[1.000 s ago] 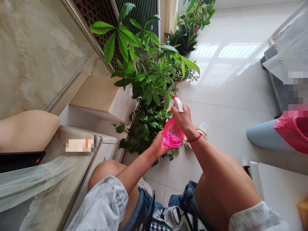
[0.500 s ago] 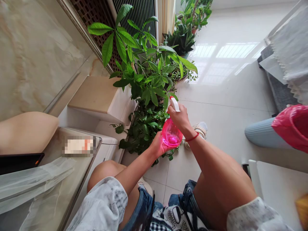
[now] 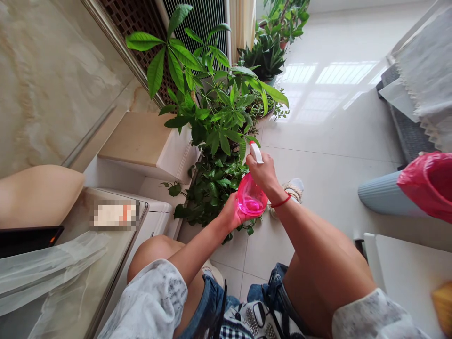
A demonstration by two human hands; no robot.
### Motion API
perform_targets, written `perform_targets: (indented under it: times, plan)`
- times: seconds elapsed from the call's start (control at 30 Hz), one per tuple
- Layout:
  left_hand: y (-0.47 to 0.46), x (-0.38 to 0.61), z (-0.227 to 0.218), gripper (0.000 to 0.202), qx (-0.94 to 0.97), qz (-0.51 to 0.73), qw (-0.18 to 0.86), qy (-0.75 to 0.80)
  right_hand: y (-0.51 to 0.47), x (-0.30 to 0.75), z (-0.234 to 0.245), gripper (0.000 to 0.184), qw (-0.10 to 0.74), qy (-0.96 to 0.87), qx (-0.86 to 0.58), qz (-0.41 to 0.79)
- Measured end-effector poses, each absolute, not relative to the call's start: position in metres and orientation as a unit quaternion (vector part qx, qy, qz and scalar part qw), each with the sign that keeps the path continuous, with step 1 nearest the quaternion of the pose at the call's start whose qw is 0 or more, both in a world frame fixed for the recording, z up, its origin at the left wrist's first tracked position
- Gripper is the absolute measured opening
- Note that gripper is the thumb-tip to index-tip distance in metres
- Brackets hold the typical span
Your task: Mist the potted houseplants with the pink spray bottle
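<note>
Between my hands is a pink see-through spray bottle (image 3: pixel 252 197) with a white trigger head, tilted so its base faces me. My left hand (image 3: pixel 233 211) cups the bottle's lower left side. The fingers of my right hand (image 3: pixel 262 170) are wrapped round the neck and trigger; a red string circles that wrist. The nozzle points away from me, close to the leaves of a tall green potted plant (image 3: pixel 226 101). Below it, a leafy trailing plant (image 3: pixel 215 188) spreads beside my left hand. The plants' pots are mostly hidden by foliage.
More potted plants (image 3: pixel 266 56) line the floor towards the back. A beige-topped cabinet (image 3: pixel 130 136) stands left, nearer a counter (image 3: pixel 88 287) with sheer cloth. On the right are a blue bin (image 3: pixel 379 193) with a pink bag and a white surface (image 3: pixel 402 268).
Both hands keep their hold on the spray bottle in nearly the same place. The whole view has shifted very slightly.
</note>
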State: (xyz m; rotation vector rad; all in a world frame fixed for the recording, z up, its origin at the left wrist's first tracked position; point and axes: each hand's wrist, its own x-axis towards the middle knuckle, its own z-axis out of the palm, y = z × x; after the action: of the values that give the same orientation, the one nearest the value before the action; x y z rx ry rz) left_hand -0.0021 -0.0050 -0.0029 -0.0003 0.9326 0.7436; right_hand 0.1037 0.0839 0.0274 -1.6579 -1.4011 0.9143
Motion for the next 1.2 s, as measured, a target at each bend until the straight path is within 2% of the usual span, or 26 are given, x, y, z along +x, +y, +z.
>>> perform_targets:
  times: [0.5, 0.93, 1.2]
  plan:
    - [-0.004, 0.0, -0.011, 0.042, 0.006, 0.351, 0.828, 0.438, 0.081, 0.107, 0.043, 0.027, 0.352, -0.545, -0.678, 0.346]
    - [0.003, 0.003, 0.004, 0.036, 0.061, 0.362, 0.818, 0.443, 0.082, 0.111, 0.048, 0.021, 0.398, -0.536, -0.663, 0.338]
    - [0.007, 0.004, 0.004, 0.04, 0.022, 0.381, 0.805, 0.455, 0.079, 0.111, 0.055, 0.022, 0.399, -0.555, -0.652, 0.327]
